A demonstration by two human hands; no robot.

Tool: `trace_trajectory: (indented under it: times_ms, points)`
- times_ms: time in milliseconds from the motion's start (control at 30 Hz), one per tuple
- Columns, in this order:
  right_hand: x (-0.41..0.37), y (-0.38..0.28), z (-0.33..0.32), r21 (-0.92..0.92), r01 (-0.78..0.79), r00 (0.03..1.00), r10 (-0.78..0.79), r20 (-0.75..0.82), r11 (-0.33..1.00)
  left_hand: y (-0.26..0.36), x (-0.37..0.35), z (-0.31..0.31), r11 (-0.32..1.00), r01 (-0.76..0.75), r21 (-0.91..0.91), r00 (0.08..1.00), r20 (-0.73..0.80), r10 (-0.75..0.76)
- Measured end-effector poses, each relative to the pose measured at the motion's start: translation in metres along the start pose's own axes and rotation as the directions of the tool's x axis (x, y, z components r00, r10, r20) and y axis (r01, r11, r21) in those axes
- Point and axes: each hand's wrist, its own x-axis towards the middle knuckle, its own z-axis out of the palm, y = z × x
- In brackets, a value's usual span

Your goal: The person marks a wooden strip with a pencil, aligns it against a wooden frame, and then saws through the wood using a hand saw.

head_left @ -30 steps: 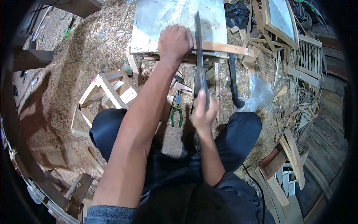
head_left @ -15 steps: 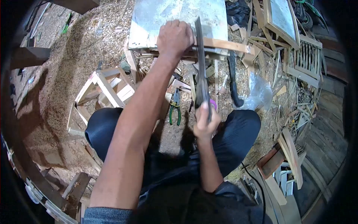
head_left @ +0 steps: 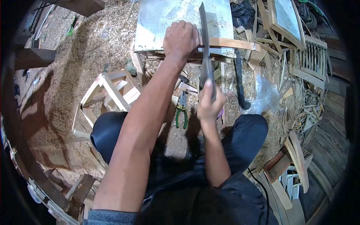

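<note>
Looking down through the head camera, I take the grey, scuffed metal-faced slab (head_left: 161, 18) as my reference. On its near edge lies a pale, thin, slightly curved wooden strip (head_left: 232, 44), running along that edge and overhanging the slab's right corner. The left hand (head_left: 181, 37) is closed down over the strip's left part, clamping it against the slab. Across the strip, just right of that hand, lies a long, dark, flat steel blade (head_left: 205, 45). Its tip is over the slab and its handle end is below the near edge, where the right hand (head_left: 210, 103) is wrapped tight around it. The two hands are apart, one at each end of the blade.

I judge the strip light and stiff along its length, yet liable to split or slide; the hold belongs close beside the blade, pressing flat onto the slab. The blade looks heavy and rigid, to be gripped at the handle only.

Below the slab, on the shavings, lie green-handled pliers (head_left: 182, 112). To its lower left stands a bare wooden frame (head_left: 108, 93).
</note>
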Motion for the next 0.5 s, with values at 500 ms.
trace_trajectory:
  times_ms: [500]
  points:
    - [-0.009, 0.012, -0.009, -0.016, -0.029, 0.999, 0.030, 0.044, 0.999, 0.000, -0.003, 0.001, 1.000, -0.022, -0.021, 0.995, -0.098, 0.019]
